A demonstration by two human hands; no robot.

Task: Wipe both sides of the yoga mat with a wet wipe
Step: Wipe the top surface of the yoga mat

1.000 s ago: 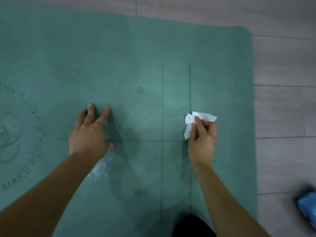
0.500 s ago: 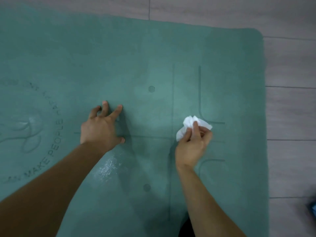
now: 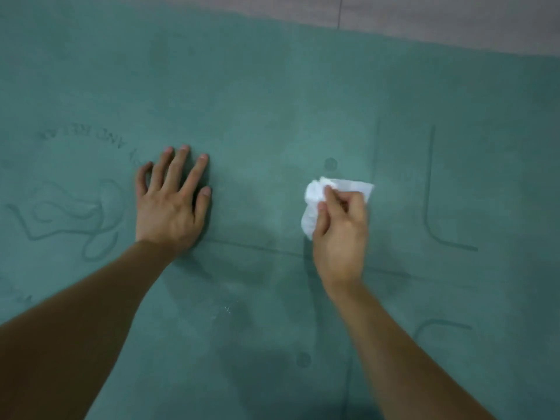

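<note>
A teal yoga mat (image 3: 272, 86) lies flat on the floor (image 3: 454, 19), soft and grippy-looking; left hand (image 3: 169, 204) presses flat at nine o'clock, right hand (image 3: 339, 231) pinches a limp, light wet wipe (image 3: 315, 195) at three o'clock.

- The mat (image 3: 272, 101) looks like soft rubber, dull green, with thin lines and letters pressed into it.
- A wet patch (image 3: 224, 310) below and left of the grip shines a little.
- The wipe (image 3: 312, 204) in the grip is white, thin, crumpled cloth.
- The floor (image 3: 424, 16) far above the grip looks like dull grey wood planks.
</note>
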